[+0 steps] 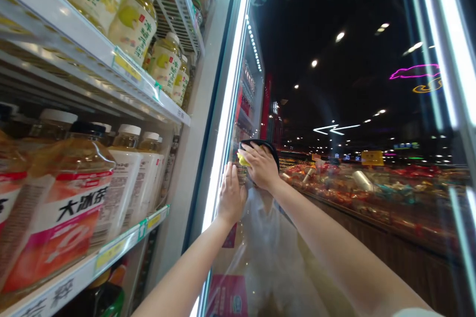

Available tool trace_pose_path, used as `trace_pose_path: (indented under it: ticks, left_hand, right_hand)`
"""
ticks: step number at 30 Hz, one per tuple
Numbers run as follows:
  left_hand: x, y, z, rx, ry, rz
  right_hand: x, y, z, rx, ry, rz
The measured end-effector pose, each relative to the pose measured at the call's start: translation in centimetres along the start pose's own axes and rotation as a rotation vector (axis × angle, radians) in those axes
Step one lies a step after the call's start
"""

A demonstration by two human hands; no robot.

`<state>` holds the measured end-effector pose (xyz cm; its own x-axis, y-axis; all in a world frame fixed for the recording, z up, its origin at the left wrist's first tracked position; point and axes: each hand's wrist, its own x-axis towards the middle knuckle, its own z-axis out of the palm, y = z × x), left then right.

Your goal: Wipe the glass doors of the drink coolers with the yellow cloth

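A small yellow item [243, 159], perhaps a cloth or sponge, sits at the glass door [323, 99], mostly hidden beneath the right hand [261, 166]; that hand appears to grasp it, fingers spread over it and toward the pane; the left hand [231, 195] is just beside, its fingers outstretched and near the bright light strip [230, 84], with nothing visible in its grasp; whether its palm touches the pane, I cannot tell.

The step in hand looks like wiping the pane near its lit edge; continuing would call for even pressure through the right hand, with the left steadying the door.

To the left, pale-labelled bottles [134, 22] stand on an upper shelf, and a large red-labelled bottle [69, 208] stands lower down; in the pane shows a white-shirt reflection [264, 237]; farther right lie blurred packaged goods [334, 183], whether reflected or beyond the glass being unclear.
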<state>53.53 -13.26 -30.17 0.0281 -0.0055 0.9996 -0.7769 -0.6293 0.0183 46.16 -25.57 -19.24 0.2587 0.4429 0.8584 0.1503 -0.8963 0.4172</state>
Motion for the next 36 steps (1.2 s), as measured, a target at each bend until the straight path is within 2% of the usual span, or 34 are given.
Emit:
trace_pose_path:
  ticks: [3,5,7,10,13,16,19,22,25,28,30,33,36]
  left_hand:
    - [0.5,0.4,0.7,0.021,0.02,0.008]
    - [0.9,0.9,0.9,0.042,0.019,-0.001]
    - [1.2,1.5,0.9,0.058,0.003,0.008]
    - [1.8,2.6,0.9,0.081,-0.045,0.062]
    - [2.0,4.0,1.2,0.099,-0.076,0.113]
    - [1.9,5.6,1.9,0.099,-0.089,0.186]
    - [1.9,7.6,2.9,0.094,-0.098,0.248]
    - [2.2,9.8,4.0,0.079,-0.11,0.279]
    - [2.9,11.8,5.1,0.066,-0.105,0.298]
    - [3.4,13.6,6.0,0.062,-0.087,0.321]
    - [3.5,14.8,6.6,0.058,-0.076,0.332]
    - [3.3,16.6,7.4,0.054,-0.061,0.344]
    - [3.4,18.8,8.3,0.047,-0.063,0.38]
  right_hand:
    - [0.9,2.3,-1.2,-0.036,0.081,0.11]
    - [-0.9,3.2,-1.7,-0.069,0.163,0.256]
    - [-3.4,3.1,-1.8,-0.093,0.195,0.347]
    - [-5.2,2.7,-1.8,-0.083,0.121,0.28]
    - [-4.4,4.7,-2.9,-0.056,0.087,0.213]
    - [-4.8,8.0,-4.7,-0.069,0.194,0.346]
    - [-7.8,9.3,-5.7,-0.104,0.284,0.488]
    - [-9.8,8.8,-6.0,-0.099,0.172,0.379]
    - [-9.1,10.2,-6.9,-0.074,0.083,0.264]
    - [-8.8,14.0,-8.8,-0.081,0.159,0.34]
    - [-10.4,16.1,-9.9,-0.103,0.246,0.457]
    - [-14.0,16.9,-10.4,-0.145,0.311,0.6]
    - [-15.5,16.8,-10.6,-0.148,0.231,0.536]
